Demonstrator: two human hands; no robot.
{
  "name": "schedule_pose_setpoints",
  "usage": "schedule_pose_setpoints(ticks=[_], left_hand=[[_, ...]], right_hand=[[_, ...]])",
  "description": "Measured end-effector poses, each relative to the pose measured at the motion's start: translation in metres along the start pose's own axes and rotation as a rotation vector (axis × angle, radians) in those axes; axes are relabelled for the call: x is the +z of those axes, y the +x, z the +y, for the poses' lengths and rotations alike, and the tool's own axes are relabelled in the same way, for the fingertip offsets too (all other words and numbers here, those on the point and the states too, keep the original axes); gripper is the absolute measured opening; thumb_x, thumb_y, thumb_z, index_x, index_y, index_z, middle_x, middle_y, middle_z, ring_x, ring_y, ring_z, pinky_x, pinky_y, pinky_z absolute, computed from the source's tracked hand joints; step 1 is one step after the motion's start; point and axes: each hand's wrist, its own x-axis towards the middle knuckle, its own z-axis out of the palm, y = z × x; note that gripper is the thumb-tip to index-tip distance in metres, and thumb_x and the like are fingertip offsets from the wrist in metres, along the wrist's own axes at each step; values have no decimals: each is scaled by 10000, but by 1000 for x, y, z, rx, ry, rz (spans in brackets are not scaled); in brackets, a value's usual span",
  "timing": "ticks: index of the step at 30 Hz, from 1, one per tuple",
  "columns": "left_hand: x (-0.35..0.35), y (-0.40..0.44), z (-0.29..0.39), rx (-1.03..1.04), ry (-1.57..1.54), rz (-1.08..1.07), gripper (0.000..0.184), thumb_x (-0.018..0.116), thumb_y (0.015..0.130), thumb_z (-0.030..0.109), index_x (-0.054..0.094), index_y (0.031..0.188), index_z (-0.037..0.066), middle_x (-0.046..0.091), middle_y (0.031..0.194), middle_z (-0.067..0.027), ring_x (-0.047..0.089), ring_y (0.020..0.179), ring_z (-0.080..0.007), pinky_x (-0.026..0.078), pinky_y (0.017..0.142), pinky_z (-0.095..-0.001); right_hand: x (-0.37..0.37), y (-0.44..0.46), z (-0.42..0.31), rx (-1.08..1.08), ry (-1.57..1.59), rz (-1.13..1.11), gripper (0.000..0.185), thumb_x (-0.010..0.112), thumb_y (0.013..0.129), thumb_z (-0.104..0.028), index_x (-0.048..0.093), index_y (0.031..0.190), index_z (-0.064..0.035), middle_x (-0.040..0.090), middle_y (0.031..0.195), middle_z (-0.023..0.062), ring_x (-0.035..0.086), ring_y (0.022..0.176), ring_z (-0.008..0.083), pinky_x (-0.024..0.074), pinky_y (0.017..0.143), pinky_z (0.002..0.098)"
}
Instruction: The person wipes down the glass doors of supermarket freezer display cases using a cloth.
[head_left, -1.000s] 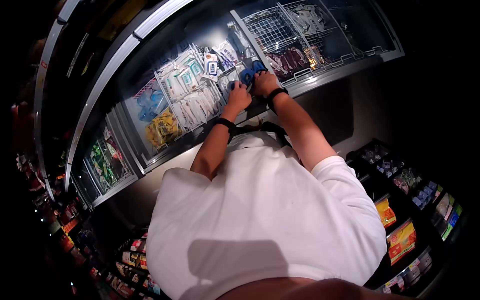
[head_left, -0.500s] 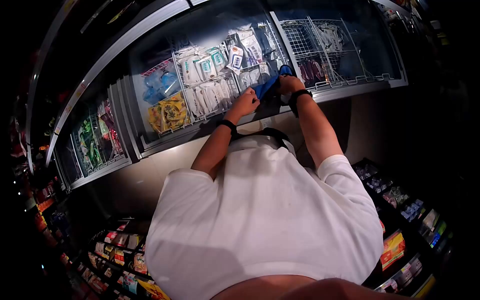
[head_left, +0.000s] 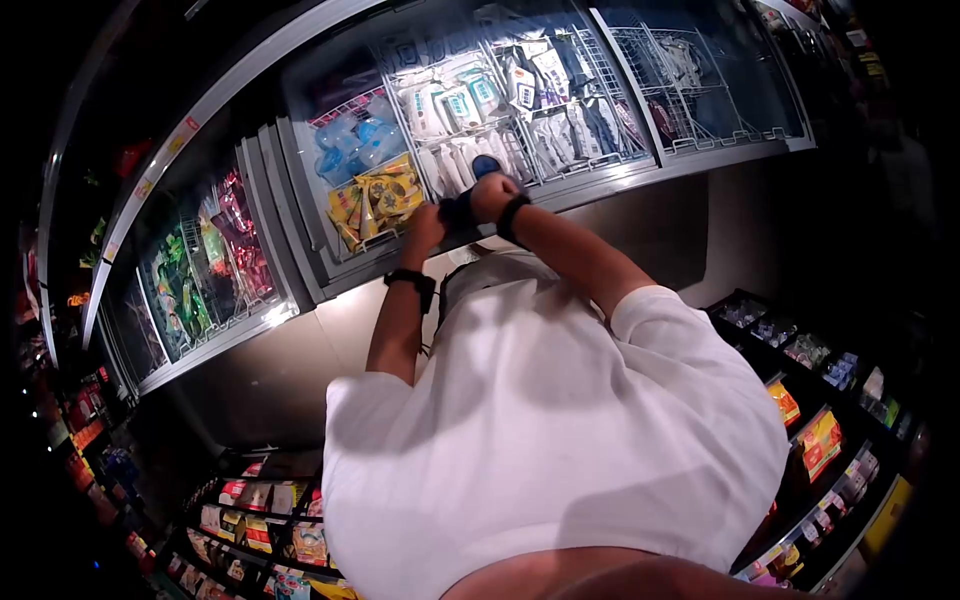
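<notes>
At the front edge of a freezer chest (head_left: pixel 580 190), my left hand (head_left: pixel 428 228) and my right hand (head_left: pixel 493 198) are closed on a blue cloth (head_left: pixel 458 211). It looks dark and bunched between them, and a rounded blue end (head_left: pixel 487 165) sticks out above my right fist. My right hand is a little higher than my left. Below the glass, yellow packets (head_left: pixel 375 200) lie close to my left hand, and white packs (head_left: pixel 460 105) fill the wire baskets beyond my right. Most of my fingers are curled out of sight.
Blue bags (head_left: pixel 358 140) fill the basket behind the yellow packets. Green packets (head_left: pixel 180 290) and red packets (head_left: pixel 235 220) sit in the freezer section at left. Tiered snack shelves (head_left: pixel 270 500) stand behind me on both sides, including orange packets (head_left: pixel 820 440) at right.
Both hands have moved left along the freezer's edge with the blue cloth. The cloth, stretched out between them before, is now bunched and held closer to my body.
</notes>
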Motion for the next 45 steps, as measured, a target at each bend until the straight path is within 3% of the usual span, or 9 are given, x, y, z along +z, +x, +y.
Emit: schedule_pose_setpoints(ticks=[6,10,12,14,22,31,37,42,45], left_hand=[[-73,-92,-172,-367,378,129,277,704,731,271,658,866,33,637,995,-198,613,908,-404,506,749,-503],[-73,-138,-198,-475,181,258,407,711,769,192,583,1137,77,604,1101,-180,607,989,-374,513,801,-471],[-42,-139,-199,-286,-304,433,471,704,763,174,557,1198,72,595,1126,-190,600,1009,-370,503,825,-465],[-36,-122,-143,-58,-92,392,511,705,754,165,551,1229,58,569,1172,-215,568,1061,-400,479,883,-472],[-10,10,9,-53,-78,333,567,701,774,361,573,1203,12,535,1187,-250,503,1127,-446,431,961,-482],[35,152,177,-35,-238,-121,803,629,812,528,428,1239,-122,615,1032,-340,603,1003,-468,494,854,-492],[66,156,223,24,-247,-303,804,538,859,546,422,1273,-134,580,1133,-358,573,1089,-462,459,943,-481],[72,109,187,296,58,-206,470,443,936,398,606,1078,-19,667,977,-253,630,971,-427,482,886,-503],[62,92,148,304,-3,-311,453,425,947,396,668,976,15,665,957,-246,633,921,-444,479,877,-514]], right_hand=[[-15,6,-83,-824,337,642,551,643,762,-348,532,1236,-91,533,1146,127,570,1040,335,513,797,450],[-21,4,-87,-814,333,579,526,645,758,-382,561,1204,-116,541,1136,146,555,1076,337,515,817,480],[-16,23,-87,-846,368,562,546,664,736,-404,566,1190,-117,544,1139,136,555,1076,339,514,818,478],[-23,19,-68,-864,390,522,530,669,730,-401,570,1169,-121,550,1131,121,561,1075,338,513,818,478],[-15,28,53,-337,572,422,637,715,723,-386,455,1250,-139,519,1238,148,533,1156,363,459,913,548],[34,31,233,178,687,295,634,718,710,-355,461,1271,-205,495,1292,90,480,1228,340,436,955,535],[93,22,275,187,655,344,659,733,687,-366,475,1253,-150,531,1257,145,500,1190,379,445,965,480],[105,18,251,25,555,280,627,722,696,-395,507,1196,-84,619,1121,219,591,1052,423,491,894,473],[59,-17,202,41,541,135,695,710,711,-516,519,1164,-25,650,1031,268,623,998,425,505,848,479]])
